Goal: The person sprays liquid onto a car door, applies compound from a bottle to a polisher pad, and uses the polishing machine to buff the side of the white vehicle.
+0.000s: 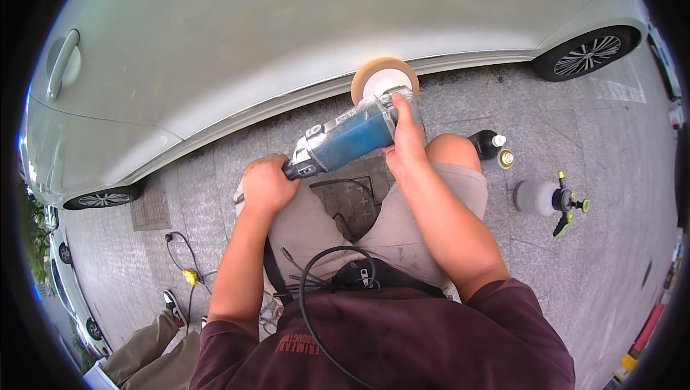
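Note:
A blue rotary car polisher [350, 139] lies slantwise across both my hands, above my knees. My left hand [268, 184] is wrapped around its black rear handle. Up at the head, my right hand [405, 137] grips the metal gear housing, thumb on top. The round polishing pad [370, 73], orange-rimmed with a pale backing, faces the lower side of a silvery-white car [259, 40]. It overlaps the sill trim [447, 64] in view; whether it touches the bodywork I cannot tell.
Right of my knee stand a black bottle [483, 145], a small can [506, 159] and a pump sprayer [536, 197]. A power cord with a yellow connector [190, 277] trails on the paving at left. Another person's legs [145, 339] are lower left. A black cable [304, 287] loops over my shirt.

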Demonstrator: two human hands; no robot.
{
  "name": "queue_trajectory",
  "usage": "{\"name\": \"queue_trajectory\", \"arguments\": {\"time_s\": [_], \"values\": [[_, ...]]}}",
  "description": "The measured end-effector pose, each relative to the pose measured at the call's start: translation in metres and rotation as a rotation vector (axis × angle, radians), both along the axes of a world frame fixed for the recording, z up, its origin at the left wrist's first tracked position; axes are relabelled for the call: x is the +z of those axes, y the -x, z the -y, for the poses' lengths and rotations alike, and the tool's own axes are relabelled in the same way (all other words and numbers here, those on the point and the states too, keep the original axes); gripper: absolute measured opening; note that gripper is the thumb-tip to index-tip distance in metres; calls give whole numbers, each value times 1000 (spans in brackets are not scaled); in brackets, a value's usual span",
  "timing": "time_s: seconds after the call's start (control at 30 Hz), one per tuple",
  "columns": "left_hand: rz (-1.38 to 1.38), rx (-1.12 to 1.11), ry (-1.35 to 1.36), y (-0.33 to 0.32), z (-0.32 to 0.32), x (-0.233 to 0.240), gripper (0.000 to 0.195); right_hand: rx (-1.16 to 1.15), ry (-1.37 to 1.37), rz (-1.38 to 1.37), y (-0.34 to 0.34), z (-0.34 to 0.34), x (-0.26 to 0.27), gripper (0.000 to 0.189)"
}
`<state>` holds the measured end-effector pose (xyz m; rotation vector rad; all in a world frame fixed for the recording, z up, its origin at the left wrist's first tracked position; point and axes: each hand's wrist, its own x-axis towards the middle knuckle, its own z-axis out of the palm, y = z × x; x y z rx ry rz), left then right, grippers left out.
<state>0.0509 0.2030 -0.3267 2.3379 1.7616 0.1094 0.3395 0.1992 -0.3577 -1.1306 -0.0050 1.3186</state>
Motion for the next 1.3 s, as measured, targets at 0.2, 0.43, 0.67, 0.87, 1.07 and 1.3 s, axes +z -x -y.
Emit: {"name": "queue_trajectory", "arguments": {"time_s": [0.2,0.43,0.67,0.87,1.07,1.3], "values": [[-34,3,90,4,-6,7,28,-2,64,-16,6,2,2,61],[-28,24,121,1,-7,11,28,39,53,78,4,1,6,69],[-39,10,150,4,-10,10,31,26,21,65,6,2,11,71],[-24,20,140,6,-10,8,31,19,42,67,8,1,13,72],[-5,6,113,6,-9,5,30,18,6,87,8,1,18,69],[-50,15,157,7,-11,7,33,15,74,31,11,2,19,65]]}}
